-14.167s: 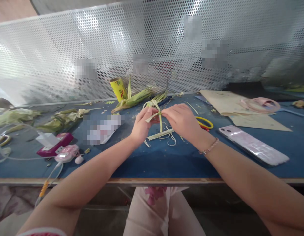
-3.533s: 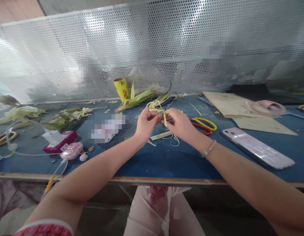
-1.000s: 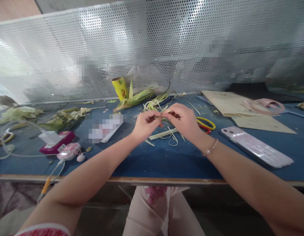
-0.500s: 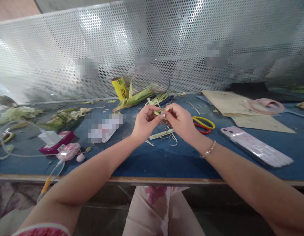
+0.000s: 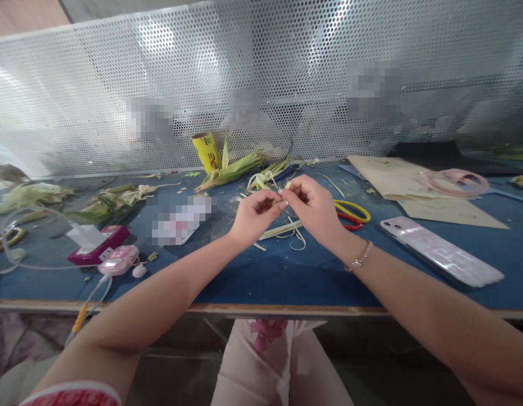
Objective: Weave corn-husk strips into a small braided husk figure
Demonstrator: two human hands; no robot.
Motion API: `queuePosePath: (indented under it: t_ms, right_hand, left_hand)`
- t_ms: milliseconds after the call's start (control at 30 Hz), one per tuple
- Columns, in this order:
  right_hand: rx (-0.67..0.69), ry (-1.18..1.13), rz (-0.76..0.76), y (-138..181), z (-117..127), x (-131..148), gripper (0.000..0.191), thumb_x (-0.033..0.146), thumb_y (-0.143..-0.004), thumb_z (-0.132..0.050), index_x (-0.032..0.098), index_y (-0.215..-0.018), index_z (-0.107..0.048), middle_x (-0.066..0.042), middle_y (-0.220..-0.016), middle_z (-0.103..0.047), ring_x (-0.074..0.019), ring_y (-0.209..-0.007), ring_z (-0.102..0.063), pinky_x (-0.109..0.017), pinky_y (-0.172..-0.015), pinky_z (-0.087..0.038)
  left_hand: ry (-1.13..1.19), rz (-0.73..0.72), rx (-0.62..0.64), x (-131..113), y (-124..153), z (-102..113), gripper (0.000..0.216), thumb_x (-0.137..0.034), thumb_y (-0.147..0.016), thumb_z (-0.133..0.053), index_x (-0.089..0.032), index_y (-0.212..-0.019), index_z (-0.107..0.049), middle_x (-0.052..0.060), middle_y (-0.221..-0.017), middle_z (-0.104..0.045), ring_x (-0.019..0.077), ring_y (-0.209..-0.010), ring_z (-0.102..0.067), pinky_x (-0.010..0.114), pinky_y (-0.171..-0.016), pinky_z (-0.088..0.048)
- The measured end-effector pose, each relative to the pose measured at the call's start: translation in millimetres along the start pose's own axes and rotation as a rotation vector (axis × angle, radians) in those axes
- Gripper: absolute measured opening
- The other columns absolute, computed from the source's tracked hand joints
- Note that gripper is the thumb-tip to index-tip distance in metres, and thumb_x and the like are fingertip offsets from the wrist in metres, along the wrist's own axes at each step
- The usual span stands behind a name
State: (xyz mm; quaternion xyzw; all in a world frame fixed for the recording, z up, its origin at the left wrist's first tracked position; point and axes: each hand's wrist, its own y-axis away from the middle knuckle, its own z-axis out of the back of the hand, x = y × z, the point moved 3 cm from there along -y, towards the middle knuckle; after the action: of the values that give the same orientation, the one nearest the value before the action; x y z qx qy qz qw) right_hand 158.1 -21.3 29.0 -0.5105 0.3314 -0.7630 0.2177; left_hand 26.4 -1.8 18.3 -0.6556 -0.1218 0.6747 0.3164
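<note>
My left hand (image 5: 258,214) and my right hand (image 5: 311,206) meet above the middle of the blue table, thumbs and fingertips pinched together. Between them is a small pale-green piece of corn husk (image 5: 280,202), mostly hidden by the fingers. Beneath and just behind the hands lie thin husk strips (image 5: 282,229) and a pale curled bunch of husk (image 5: 261,180). Scissors with yellow and red handles (image 5: 363,213) rest beside my right hand, their blades out of sight. Farther back, a bundle of green corn husks (image 5: 233,171) leans by a yellow tube (image 5: 205,152).
A phone (image 5: 443,251) and brown paper sheets (image 5: 379,175) with a pink coiled strap (image 5: 456,183) lie right. At left are a partly blurred white object (image 5: 180,223), a purple box (image 5: 102,245), a pink case with cable (image 5: 118,260) and husk scraps (image 5: 109,203). A perforated metal screen (image 5: 265,73) stands behind.
The fingertips have drawn closer together, covering more of the husk piece. My left hand has shifted slightly right and down; the things on the table stay put.
</note>
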Motion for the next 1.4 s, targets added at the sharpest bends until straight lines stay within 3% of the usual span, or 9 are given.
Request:
queuePosePath:
  t_ms: [300, 400, 500, 567, 767, 967, 1167, 1300, 1400]
  right_hand:
    - [0.039, -0.124, -0.126, -4, -1, -12, 0.022, 0.039, -0.086, -0.049, 0.022, -0.073, -0.054, 0.004, -0.055, -0.046, -0.01, -0.049, -0.043, -0.027, -0.05, -0.034]
    - [0.005, -0.227, -0.27, -8, -1, -24, 0.019, 0.041, -0.085, -0.049, 0.023, -0.079, -0.052, 0.005, -0.056, -0.044, -0.0095, -0.046, -0.043, -0.026, -0.047, -0.035]
    - [0.034, -0.384, -0.471, -9, -6, -38, 0.018, 0.04, -0.079, -0.058, 0.023, -0.079, -0.05, 0.003, -0.064, -0.051, -0.0102, -0.051, -0.05, -0.026, -0.048, -0.04]
    - [0.064, -0.477, -0.515, -9, -8, -41, 0.018, 0.037, -0.077, -0.061, 0.022, -0.078, -0.052, 0.001, -0.07, -0.055, -0.0107, -0.056, -0.053, -0.027, -0.051, -0.043]
    - [0.082, -0.536, -0.368, -8, -8, -33, 0.014, 0.032, -0.074, -0.063, 0.02, -0.075, -0.057, 0.0, -0.071, -0.059, -0.0107, -0.062, -0.055, -0.027, -0.058, -0.045]
    - [0.052, -0.383, -0.232, -7, -5, -20, 0.009, 0.03, -0.075, -0.061, 0.02, -0.075, -0.059, 0.002, -0.066, -0.056, -0.0113, -0.061, -0.052, -0.029, -0.06, -0.044]
    - [0.051, -0.164, -0.094, -5, -4, -6, 0.006, 0.026, -0.073, -0.064, 0.021, -0.07, -0.062, -0.001, -0.075, -0.057, -0.0142, -0.072, -0.053, -0.032, -0.068, -0.043]
    - [0.076, -0.158, -0.109, -4, -9, -12, 0.007, 0.029, -0.071, -0.067, 0.022, -0.071, -0.065, -0.001, -0.077, -0.056, -0.0142, -0.072, -0.05, -0.032, -0.065, -0.041]
    - [0.094, -0.302, -0.215, -4, -13, -21, 0.016, 0.033, -0.069, -0.069, 0.021, -0.076, -0.063, 0.0, -0.076, -0.056, -0.0125, -0.068, -0.05, -0.031, -0.064, -0.041]
  left_hand:
    - [-0.06, 0.056, -0.036, -2, -1, 0, 0.012, -0.025, -0.066, -0.068, -0.015, -0.066, -0.061, -0.002, -0.059, -0.056, 0.0075, -0.054, -0.051, 0.023, -0.056, -0.044]
    - [-0.026, 0.082, -0.082, 0, -2, 4, 0.011, -0.025, -0.067, -0.067, -0.016, -0.066, -0.061, -0.002, -0.058, -0.057, 0.0081, -0.055, -0.053, 0.023, -0.058, -0.045]
    - [0.051, 0.107, -0.121, 5, -3, 8, 0.01, -0.024, -0.068, -0.065, -0.016, -0.064, -0.06, -0.003, -0.057, -0.056, 0.0082, -0.056, -0.054, 0.023, -0.059, -0.045]
    - [0.082, 0.12, -0.138, 8, -4, 10, 0.011, -0.024, -0.068, -0.065, -0.016, -0.062, -0.059, -0.003, -0.056, -0.055, 0.0077, -0.055, -0.054, 0.022, -0.058, -0.045]
    - [0.102, 0.145, -0.139, 6, -4, 7, 0.013, -0.023, -0.067, -0.065, -0.015, -0.063, -0.056, -0.005, -0.056, -0.053, 0.0061, -0.052, -0.052, 0.022, -0.058, -0.046]
    - [0.101, 0.16, -0.119, 4, -3, 5, 0.01, -0.02, -0.068, -0.063, -0.015, -0.064, -0.055, -0.005, -0.056, -0.053, 0.0056, -0.052, -0.053, 0.021, -0.057, -0.046]
    - [0.024, 0.175, -0.066, 2, -1, 2, 0.012, -0.02, -0.066, -0.063, -0.014, -0.061, -0.054, -0.004, -0.056, -0.052, 0.0056, -0.051, -0.052, 0.021, -0.054, -0.046]
    - [0.024, 0.18, -0.044, 4, -1, 0, 0.012, -0.02, -0.065, -0.064, -0.014, -0.062, -0.055, -0.004, -0.056, -0.053, 0.0064, -0.054, -0.053, 0.021, -0.055, -0.047]
    - [0.007, 0.18, -0.034, 7, -1, 0, 0.011, -0.019, -0.065, -0.065, -0.014, -0.064, -0.055, -0.004, -0.055, -0.054, 0.0072, -0.054, -0.054, 0.021, -0.054, -0.046]
